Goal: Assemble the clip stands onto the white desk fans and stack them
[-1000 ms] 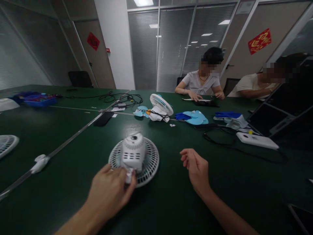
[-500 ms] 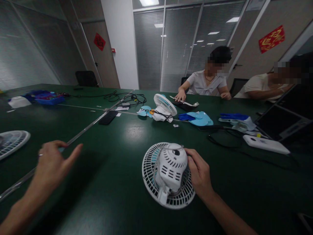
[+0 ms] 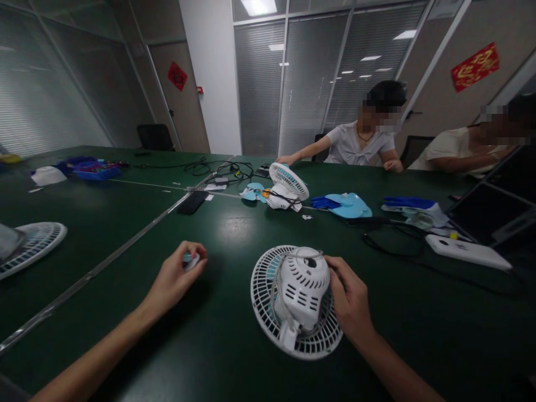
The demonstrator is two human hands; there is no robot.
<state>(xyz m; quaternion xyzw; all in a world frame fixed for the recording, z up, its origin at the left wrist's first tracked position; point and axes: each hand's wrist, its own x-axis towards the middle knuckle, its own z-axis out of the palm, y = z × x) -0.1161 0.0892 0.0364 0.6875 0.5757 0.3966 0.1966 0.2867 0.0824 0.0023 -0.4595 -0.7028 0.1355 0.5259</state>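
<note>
**Fan held face down on a green table**

Head view: A dark green table point(image 3: 125, 212) was seen in a meeting room closed in by glass walls and grey blinds, with red paper decorations point(image 3: 474, 66) fixed to the partitions. Two people were seated at the far side. Black cables point(image 3: 218, 167), a black phone point(image 3: 191, 202), a second fan point(image 3: 288, 187), light blue blades point(image 3: 349, 205) and blue gloves point(image 3: 404, 201) were spread across the far half. A loose white grille point(image 3: 36, 245) was laid at the left edge, and a white flat device point(image 3: 467, 251) at the right.

The white fan point(image 3: 299, 296) was laid near the front edge, grille down and motor housing up, a thin cord wound round it. The right hand point(image 3: 352, 298) was closed against the right side of the housing, fingers curled on it. The left hand point(image 3: 178, 276) was set well apart to the fan's left, clenched round a small white piece point(image 3: 191, 260).
</note>
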